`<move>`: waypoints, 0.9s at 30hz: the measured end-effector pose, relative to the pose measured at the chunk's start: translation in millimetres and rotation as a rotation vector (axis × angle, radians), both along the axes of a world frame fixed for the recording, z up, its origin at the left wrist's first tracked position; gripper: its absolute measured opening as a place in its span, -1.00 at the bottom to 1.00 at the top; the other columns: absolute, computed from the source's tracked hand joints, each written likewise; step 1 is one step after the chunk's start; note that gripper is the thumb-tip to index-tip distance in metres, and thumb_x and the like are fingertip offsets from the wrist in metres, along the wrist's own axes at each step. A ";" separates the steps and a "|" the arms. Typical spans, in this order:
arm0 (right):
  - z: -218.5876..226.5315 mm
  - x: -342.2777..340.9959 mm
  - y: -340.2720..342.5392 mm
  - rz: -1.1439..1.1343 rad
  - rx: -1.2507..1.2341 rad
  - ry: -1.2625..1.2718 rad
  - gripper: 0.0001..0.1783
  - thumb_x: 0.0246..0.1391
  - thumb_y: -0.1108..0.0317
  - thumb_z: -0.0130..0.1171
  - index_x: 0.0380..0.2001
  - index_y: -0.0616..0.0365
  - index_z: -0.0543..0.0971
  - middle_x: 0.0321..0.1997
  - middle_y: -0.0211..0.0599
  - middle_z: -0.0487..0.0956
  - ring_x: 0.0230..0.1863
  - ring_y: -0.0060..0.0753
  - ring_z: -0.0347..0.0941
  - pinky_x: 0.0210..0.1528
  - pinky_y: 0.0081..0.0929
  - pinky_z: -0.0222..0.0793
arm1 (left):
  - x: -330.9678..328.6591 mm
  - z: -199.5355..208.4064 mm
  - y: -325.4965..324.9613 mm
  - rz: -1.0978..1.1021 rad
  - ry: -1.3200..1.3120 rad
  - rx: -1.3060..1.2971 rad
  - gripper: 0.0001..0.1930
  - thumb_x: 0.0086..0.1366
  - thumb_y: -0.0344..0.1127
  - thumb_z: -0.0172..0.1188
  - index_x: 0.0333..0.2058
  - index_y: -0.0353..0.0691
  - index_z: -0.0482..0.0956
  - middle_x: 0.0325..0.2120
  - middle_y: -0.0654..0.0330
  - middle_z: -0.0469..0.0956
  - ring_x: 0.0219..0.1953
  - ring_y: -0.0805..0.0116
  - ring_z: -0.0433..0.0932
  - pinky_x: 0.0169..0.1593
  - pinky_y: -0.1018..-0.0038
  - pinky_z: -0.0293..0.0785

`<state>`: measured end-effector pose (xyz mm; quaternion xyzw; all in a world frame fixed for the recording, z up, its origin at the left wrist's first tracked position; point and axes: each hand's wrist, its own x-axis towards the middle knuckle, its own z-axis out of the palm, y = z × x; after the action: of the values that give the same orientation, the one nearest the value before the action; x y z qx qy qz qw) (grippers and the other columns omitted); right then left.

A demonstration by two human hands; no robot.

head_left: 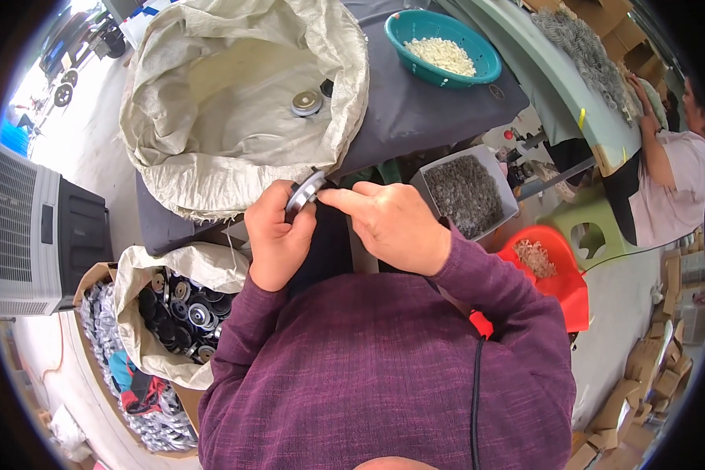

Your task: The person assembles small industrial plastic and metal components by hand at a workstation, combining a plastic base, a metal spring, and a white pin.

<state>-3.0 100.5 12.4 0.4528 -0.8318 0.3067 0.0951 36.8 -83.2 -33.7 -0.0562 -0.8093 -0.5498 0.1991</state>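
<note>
A round metal disc (305,192) is held edge-on at the picture's centre, clamped in the closed grip of the left hand (278,235). It is touched at its 3 o'clock edge by the pinched fingertips of the right hand (392,223). At 12 o'clock a white woven sack (211,102) is seen lying open on the worktop (423,110); at 8 o'clock, a sack of discs (176,309).

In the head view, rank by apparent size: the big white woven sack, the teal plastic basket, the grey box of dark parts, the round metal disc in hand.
1. White woven sack
2. Teal plastic basket and grey box of dark parts: look alike, unranked
3. Round metal disc, held by both hands
</note>
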 end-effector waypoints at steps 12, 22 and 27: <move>-49.0 -9.2 -21.0 0.113 -0.432 -0.026 -0.47 -0.15 0.71 -0.03 -0.01 0.18 0.43 -0.49 -0.17 0.49 -0.57 -0.25 0.43 -0.55 -0.43 0.32 | -4.8 4.8 14.0 -0.194 -0.225 1.047 -0.76 0.26 -0.30 0.08 -0.20 -0.37 0.46 -0.46 0.16 0.55 -0.57 0.42 0.53 -0.60 0.63 0.32; -132.2 -47.8 63.3 -0.413 -0.893 -0.801 -0.55 0.04 0.58 -0.11 0.05 0.14 0.41 -0.48 -0.57 0.38 -0.63 -0.80 0.12 -0.60 -0.76 0.09 | -1.5 -17.1 -5.9 -0.128 -0.367 1.195 -0.80 0.25 -0.30 0.05 -0.25 -0.32 0.47 -0.53 0.15 0.56 -0.65 0.40 0.52 -0.67 0.64 0.33; -317.7 -106.0 223.6 -0.970 -0.676 -0.875 -0.49 -0.03 0.57 -0.16 0.06 0.10 0.39 -0.73 -0.43 0.32 -0.84 -0.57 0.13 -0.82 -0.52 0.04 | 13.2 -30.9 -9.0 -0.179 -0.334 1.225 -0.81 0.23 -0.31 0.10 -0.28 -0.34 0.48 -0.54 0.16 0.55 -0.64 0.42 0.53 -0.67 0.65 0.34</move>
<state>-108.9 324.1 -305.3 -0.1838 -0.7606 0.6225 0.0138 50.0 -92.2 -64.7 0.0869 -0.3608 -0.9284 0.0197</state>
